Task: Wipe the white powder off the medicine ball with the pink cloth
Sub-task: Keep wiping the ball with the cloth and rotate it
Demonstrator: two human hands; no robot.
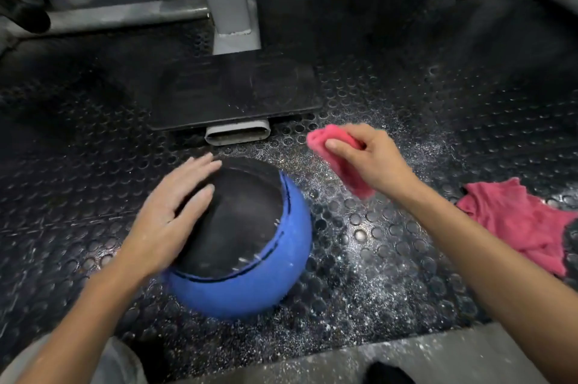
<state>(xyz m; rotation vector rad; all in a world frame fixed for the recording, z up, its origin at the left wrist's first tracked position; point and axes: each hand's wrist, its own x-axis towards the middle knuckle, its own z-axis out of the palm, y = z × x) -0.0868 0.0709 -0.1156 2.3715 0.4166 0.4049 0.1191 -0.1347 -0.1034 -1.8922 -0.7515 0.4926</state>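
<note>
Your right hand [372, 161] pinches a folded pink terry cloth [339, 158] between thumb and fingers, held in the air to the right of and a little beyond the round blue-and-black rubber medicine ball [247, 246], clear of its surface. Your left hand [170, 214] lies flat, fingers straight, against the ball's left side, steadying it on the dark studded rubber floor mat [391, 246].

Watch the ball: with only an open palm on one flank, I expect a firm wipe from the right could roll it toward you or leftward. White powder [375, 289] is scattered thickly over the mat around and near the ball, so any rolling would likely pick the dust up again. A loaded cloth may also smear rather than lift.

As it looks now, the black panel on top is mostly clean and matte, with a few white flecks along the stitched seam where black meets blue, on the right and near edges. A second pink rag [519, 221] lies crumpled on the mat at the far right.
</note>
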